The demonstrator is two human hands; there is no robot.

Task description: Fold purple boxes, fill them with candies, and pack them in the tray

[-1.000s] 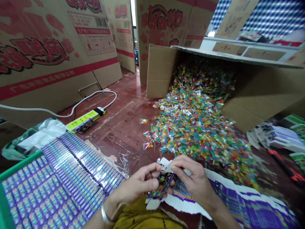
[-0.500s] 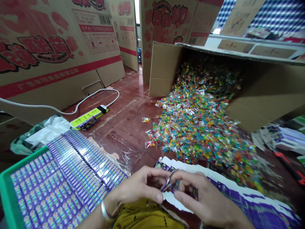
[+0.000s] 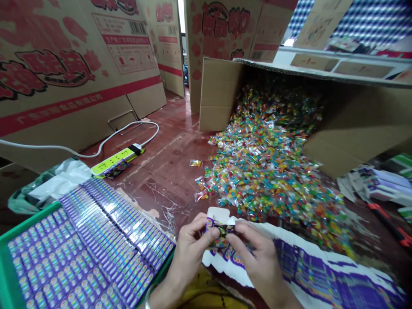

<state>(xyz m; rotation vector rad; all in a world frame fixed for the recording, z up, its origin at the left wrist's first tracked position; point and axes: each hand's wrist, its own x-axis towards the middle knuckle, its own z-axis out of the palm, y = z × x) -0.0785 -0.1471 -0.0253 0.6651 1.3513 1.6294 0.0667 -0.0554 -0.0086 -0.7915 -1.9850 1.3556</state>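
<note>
Between my two hands, a small purple candy box (image 3: 220,224) is held up with its white top flap standing open. My left hand (image 3: 192,246) pinches its left side, thumb across the front. My right hand (image 3: 255,249) grips the right side, fingertips near a small white side flap. Whether anything is inside the box I cannot tell. Under and beyond the right hand lies a long row of overlapping flat purple-and-white cartons (image 3: 317,268). Past them spreads a heap of small clear bags of colourful candy (image 3: 264,171), spilling out of a tipped cardboard box (image 3: 217,94).
At the left, a green tray (image 3: 7,264) holds rows of filled purple boxes (image 3: 106,231). A yellow-green power strip (image 3: 112,162) with a white cable lies behind it. A red-and-black tool (image 3: 391,223) lies far right. Large printed cartons (image 3: 74,64) stand at the back.
My hands have drawn a carton upright and its white flap now shows above the fingers. Before, they were closer together around a carton seen edge-on. The view has shifted slightly.
</note>
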